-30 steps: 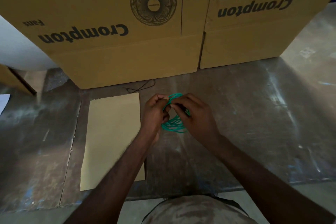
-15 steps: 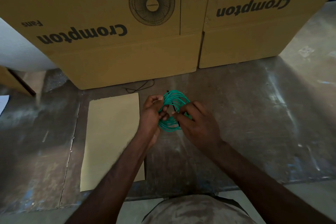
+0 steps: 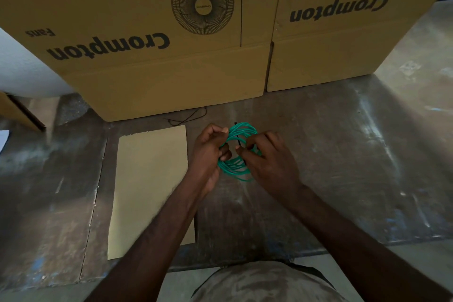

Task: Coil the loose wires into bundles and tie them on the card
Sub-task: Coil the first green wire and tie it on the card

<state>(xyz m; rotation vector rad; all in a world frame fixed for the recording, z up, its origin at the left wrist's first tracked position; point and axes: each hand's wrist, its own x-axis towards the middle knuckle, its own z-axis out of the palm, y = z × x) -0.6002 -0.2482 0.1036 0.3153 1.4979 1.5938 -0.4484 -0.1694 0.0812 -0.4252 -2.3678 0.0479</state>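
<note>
Fingers of the left hand (image 3: pixel 208 152) curled round the left side of a green wire coil (image 3: pixel 236 167), thumb and fingertips closed on the strands. Fingers of the right hand (image 3: pixel 269 162) bent inward, pinching the coil's right side; a thin black tie (image 3: pixel 239 140) runs across the loops between the two hands, which fingers hold it cannot be told. Coil held just above the floor, many loops, roughly round, a little right of the card.

Nearest: the person's patterned lap at bottom edge, both bare forearms reaching forward from it.

Left of the hands: a tan card (image 3: pixel 149 179) lying flat on the floor (image 3: pixel 343 154), long side running near to far; the left forearm crosses its near right corner. Floor grey, scuffed, pale streaks to the right; a crack line left of the card.

Just beyond the card's far edge: a loose black wire (image 3: pixel 188 117) in a loop on the floor, against the box base.

Far: two brown cartons side by side. Left carton (image 3: pixel 122 7) printed "Crompton Fans", upside down from this view, with a line drawing of a fan carrying a small "Crompton" hub mark. Right carton (image 3: pixel 343 44) same "Crompton Fans" print, also inverted.

Far left: a white surface (image 3: pixel 22 68), part hidden.
</note>
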